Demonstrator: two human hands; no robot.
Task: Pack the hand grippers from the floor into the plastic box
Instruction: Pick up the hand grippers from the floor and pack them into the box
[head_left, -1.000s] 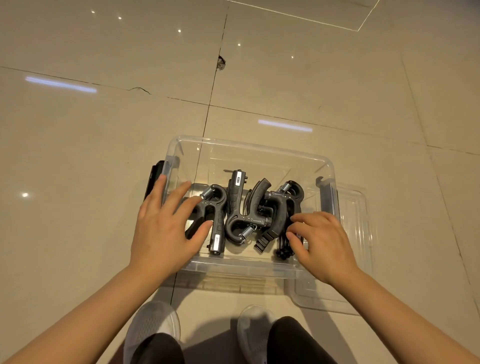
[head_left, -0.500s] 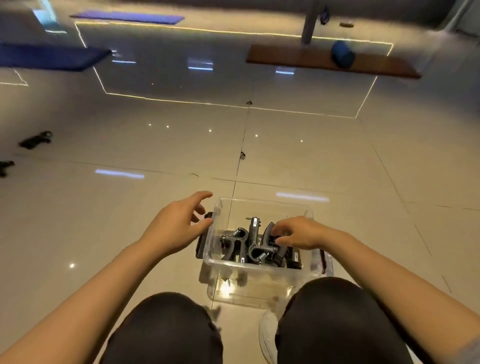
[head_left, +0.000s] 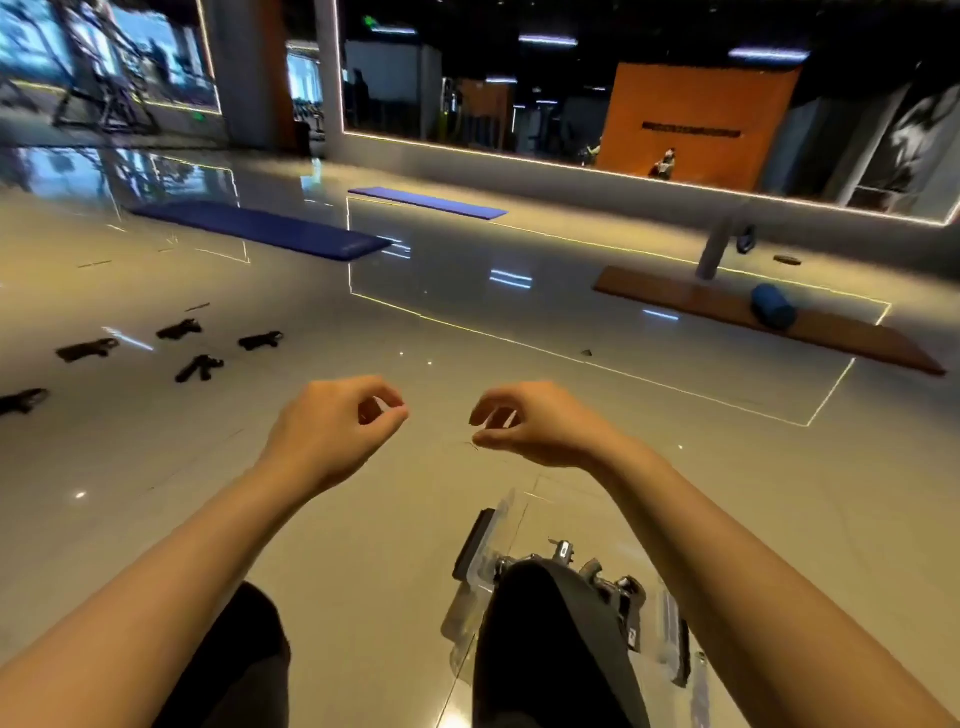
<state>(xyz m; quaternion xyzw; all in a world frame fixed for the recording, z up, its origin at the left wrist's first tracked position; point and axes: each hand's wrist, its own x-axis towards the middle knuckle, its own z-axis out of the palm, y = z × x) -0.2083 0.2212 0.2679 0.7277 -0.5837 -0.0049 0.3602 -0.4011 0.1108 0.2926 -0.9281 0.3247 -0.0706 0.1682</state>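
Left hand: the left hand (head_left: 332, 431) is raised over the floor, fingers loosely curled, holding nothing.
Right hand: the right hand (head_left: 535, 423) is just beside it at 3 o'clock, curled in the same loose way, likewise holding nothing.
Hands apart: a narrow gap of bare floor shows between the two.
Plastic box: one clear plastic box (head_left: 485, 577) sits on the floor at 6 o'clock, with a black latch on its left end; the right knee (head_left: 550, 639) covers most of it.
Packed grippers: hand grippers (head_left: 615, 587) poke out of the box behind the knee; their count cannot be told.
Loose grippers: five black hand grippers on the floor (head_left: 200, 368) lie scattered at 9 to 10 o'clock, well apart from the box.
Around: two blue mats (head_left: 270, 228) lie at 11 to 12 o'clock; one brown board (head_left: 727, 306) with a blue roller (head_left: 772, 306) lies at 2 o'clock.
Change: half a second ago both hands were down at the box, the right one in among the grippers; now both are lifted clear of it, and the view has tipped up toward the room.
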